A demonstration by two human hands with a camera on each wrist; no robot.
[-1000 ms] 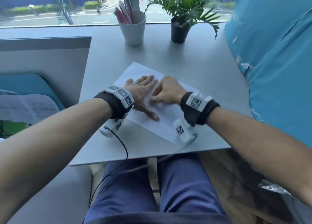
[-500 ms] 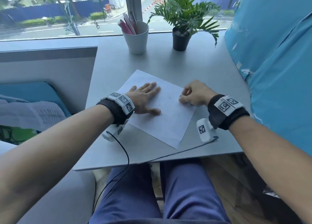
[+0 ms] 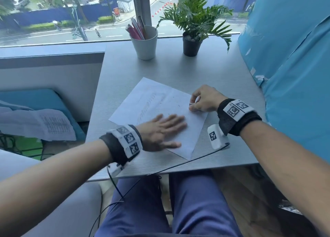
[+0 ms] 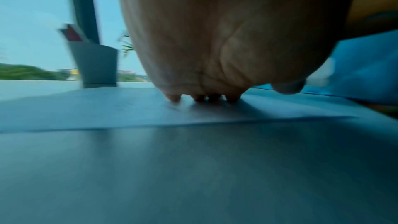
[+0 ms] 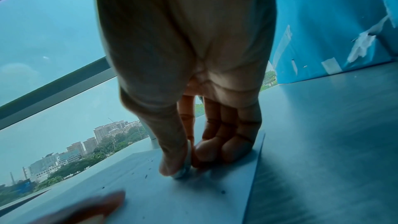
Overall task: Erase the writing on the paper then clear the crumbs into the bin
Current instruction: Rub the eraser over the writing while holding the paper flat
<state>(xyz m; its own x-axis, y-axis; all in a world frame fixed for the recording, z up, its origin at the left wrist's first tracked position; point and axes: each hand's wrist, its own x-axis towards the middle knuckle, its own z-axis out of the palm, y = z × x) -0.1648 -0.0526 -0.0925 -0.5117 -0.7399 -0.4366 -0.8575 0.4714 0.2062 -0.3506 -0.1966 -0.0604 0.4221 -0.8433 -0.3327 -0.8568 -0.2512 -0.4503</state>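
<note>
Paper (image 3: 160, 102), a white sheet, lies flat and skewed on the grey table (image 3: 223, 72), one corner pointing toward the window and another toward the near table edge. Faint grey pencil marks cross its middle, and a few dark crumbs (image 3: 178, 105) are scattered on its right half; the right wrist view shows the same specks (image 5: 146, 175) as small dark flecks on the sheet. The left hand (image 3: 160, 132) lies palm down on the near part of the paper with its fingers straight and spread, its grip apart and holding nothing; it is blurred in the head view, and in the left wrist view the fingertips (image 4: 174, 97) touch the sheet. The right hand (image 3: 203, 100) rests on the paper's right corner with its fingers curled, its grip clamped on a small white eraser (image 5: 185, 166) pinched between thumb and forefinger; the eraser's lower end touches the paper. In the head view only a sliver of the eraser (image 3: 191, 104) shows below the thumb. Both wrists wear black bands with white marker blocks. At the far edge of the table, by the window, stand a white cup (image 3: 145, 43) holding pens and, just to its right, a small green plant in a black pot (image 3: 191, 45). Blue sheeting (image 3: 294, 66) rises along the table's right side. No bin shows in any view.
</note>
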